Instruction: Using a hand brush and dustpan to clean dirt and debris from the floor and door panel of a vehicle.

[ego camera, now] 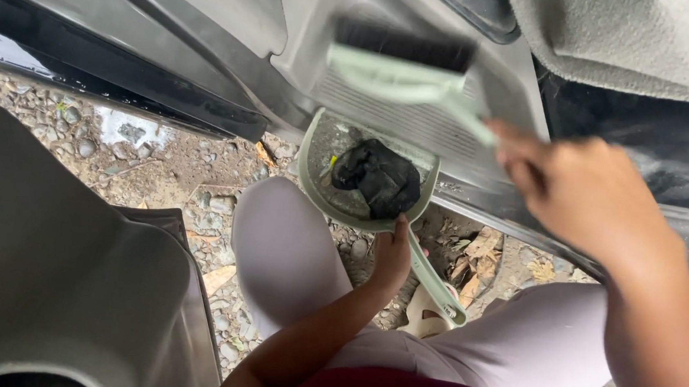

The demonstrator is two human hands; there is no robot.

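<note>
My right hand (586,192) grips the handle of a pale green hand brush (403,67) with dark bristles, held over the grey door sill (416,121) of a car. My left hand (391,254) holds a pale green dustpan (313,175) by the base of its handle, its rim pressed against the sill's edge. A crumpled black lump (378,178) and some grit lie in the pan. The brush is blurred and sits just above the pan.
Gravel and dry leaves (198,174) cover the ground below. My knees in light trousers (283,246) crouch by the sill. A grey car door panel (43,276) fills the left. A grey floor mat (643,37) lies at upper right.
</note>
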